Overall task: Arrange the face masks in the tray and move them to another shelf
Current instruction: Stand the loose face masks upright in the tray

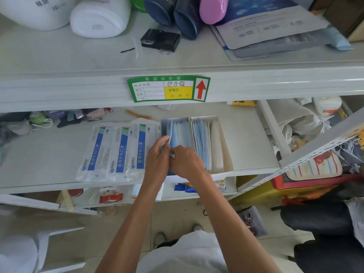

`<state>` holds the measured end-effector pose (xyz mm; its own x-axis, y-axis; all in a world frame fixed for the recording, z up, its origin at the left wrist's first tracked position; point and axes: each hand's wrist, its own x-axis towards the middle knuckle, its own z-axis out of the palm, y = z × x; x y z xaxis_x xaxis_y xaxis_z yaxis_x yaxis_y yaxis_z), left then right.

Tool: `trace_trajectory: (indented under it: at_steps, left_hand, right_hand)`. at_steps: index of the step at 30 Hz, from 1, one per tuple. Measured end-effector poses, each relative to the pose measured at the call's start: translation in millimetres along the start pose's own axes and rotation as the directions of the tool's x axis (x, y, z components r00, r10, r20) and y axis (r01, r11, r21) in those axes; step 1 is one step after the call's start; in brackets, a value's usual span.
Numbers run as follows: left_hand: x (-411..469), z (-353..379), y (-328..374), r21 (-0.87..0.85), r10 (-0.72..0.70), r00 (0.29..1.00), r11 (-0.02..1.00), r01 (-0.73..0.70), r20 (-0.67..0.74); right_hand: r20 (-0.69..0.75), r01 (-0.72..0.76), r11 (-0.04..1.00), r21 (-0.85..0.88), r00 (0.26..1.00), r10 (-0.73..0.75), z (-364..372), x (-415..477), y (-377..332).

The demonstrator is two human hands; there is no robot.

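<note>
Left hand (157, 156) pinches the upright blue face masks (177, 134) in the blue tray (164, 125), thumb and fingers curled round the stack's left side. Right hand (186, 162) is pressed against the left, fingers curled down onto the same stack (fingertips hidden, can't tell if it grips). The blue tray sits at the front edge of the middle shelf (49, 158), touching a white tray (227, 160) of more masks on its right. Sealed mask packs (120, 152) lie flat just left of it.
</note>
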<state>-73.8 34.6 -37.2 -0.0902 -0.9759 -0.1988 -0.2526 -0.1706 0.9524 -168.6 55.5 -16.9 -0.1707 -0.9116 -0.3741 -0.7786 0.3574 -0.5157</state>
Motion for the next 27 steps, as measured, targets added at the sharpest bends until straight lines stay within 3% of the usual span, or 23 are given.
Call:
trace_trajectory:
  at_steps: [3,7,11,14,16,17,21,27]
  left_hand:
    - [3,-4,-5,-0.019,0.001,1.0,1.0,-0.001,-0.031]
    - [8,-6,-16,0.151,0.047,0.999,0.988,-0.044,-0.012]
    - [2,-2,-16,0.312,0.201,0.98,0.93,-0.195,0.014]
    - [-2,-1,-6,0.37,0.36,0.933,0.867,-0.334,-0.003]
    - [-8,8,7,0.347,0.451,0.89,0.826,-0.445,0.068]
    - [-12,15,12,0.336,0.465,0.874,0.808,-0.484,0.14]
    - [-12,40,7,0.44,0.403,0.849,0.73,-0.523,0.342]
    - [-11,42,-1,0.528,0.356,0.874,0.698,-0.483,0.33]
  right_hand:
    - [-0.034,0.036,0.999,0.006,0.999,-0.035,4,-9,-5]
    - [0.023,0.051,0.997,-0.057,0.999,-0.049,5,-11,0]
    - [-0.014,0.061,0.99,0.129,0.998,-0.059,-10,-15,20]
    - [-0.273,-0.035,0.987,0.159,0.959,0.078,-24,-13,47]
    - [-0.451,-0.08,0.986,0.143,0.882,0.137,-30,-12,63]
    - [-0.47,-0.076,0.986,0.151,0.872,0.139,-31,-13,68]
    - [-0.39,-0.114,0.989,0.095,0.91,0.142,-25,-14,76]
    - [-0.28,-0.26,0.964,-0.053,0.931,0.236,-22,-11,84]
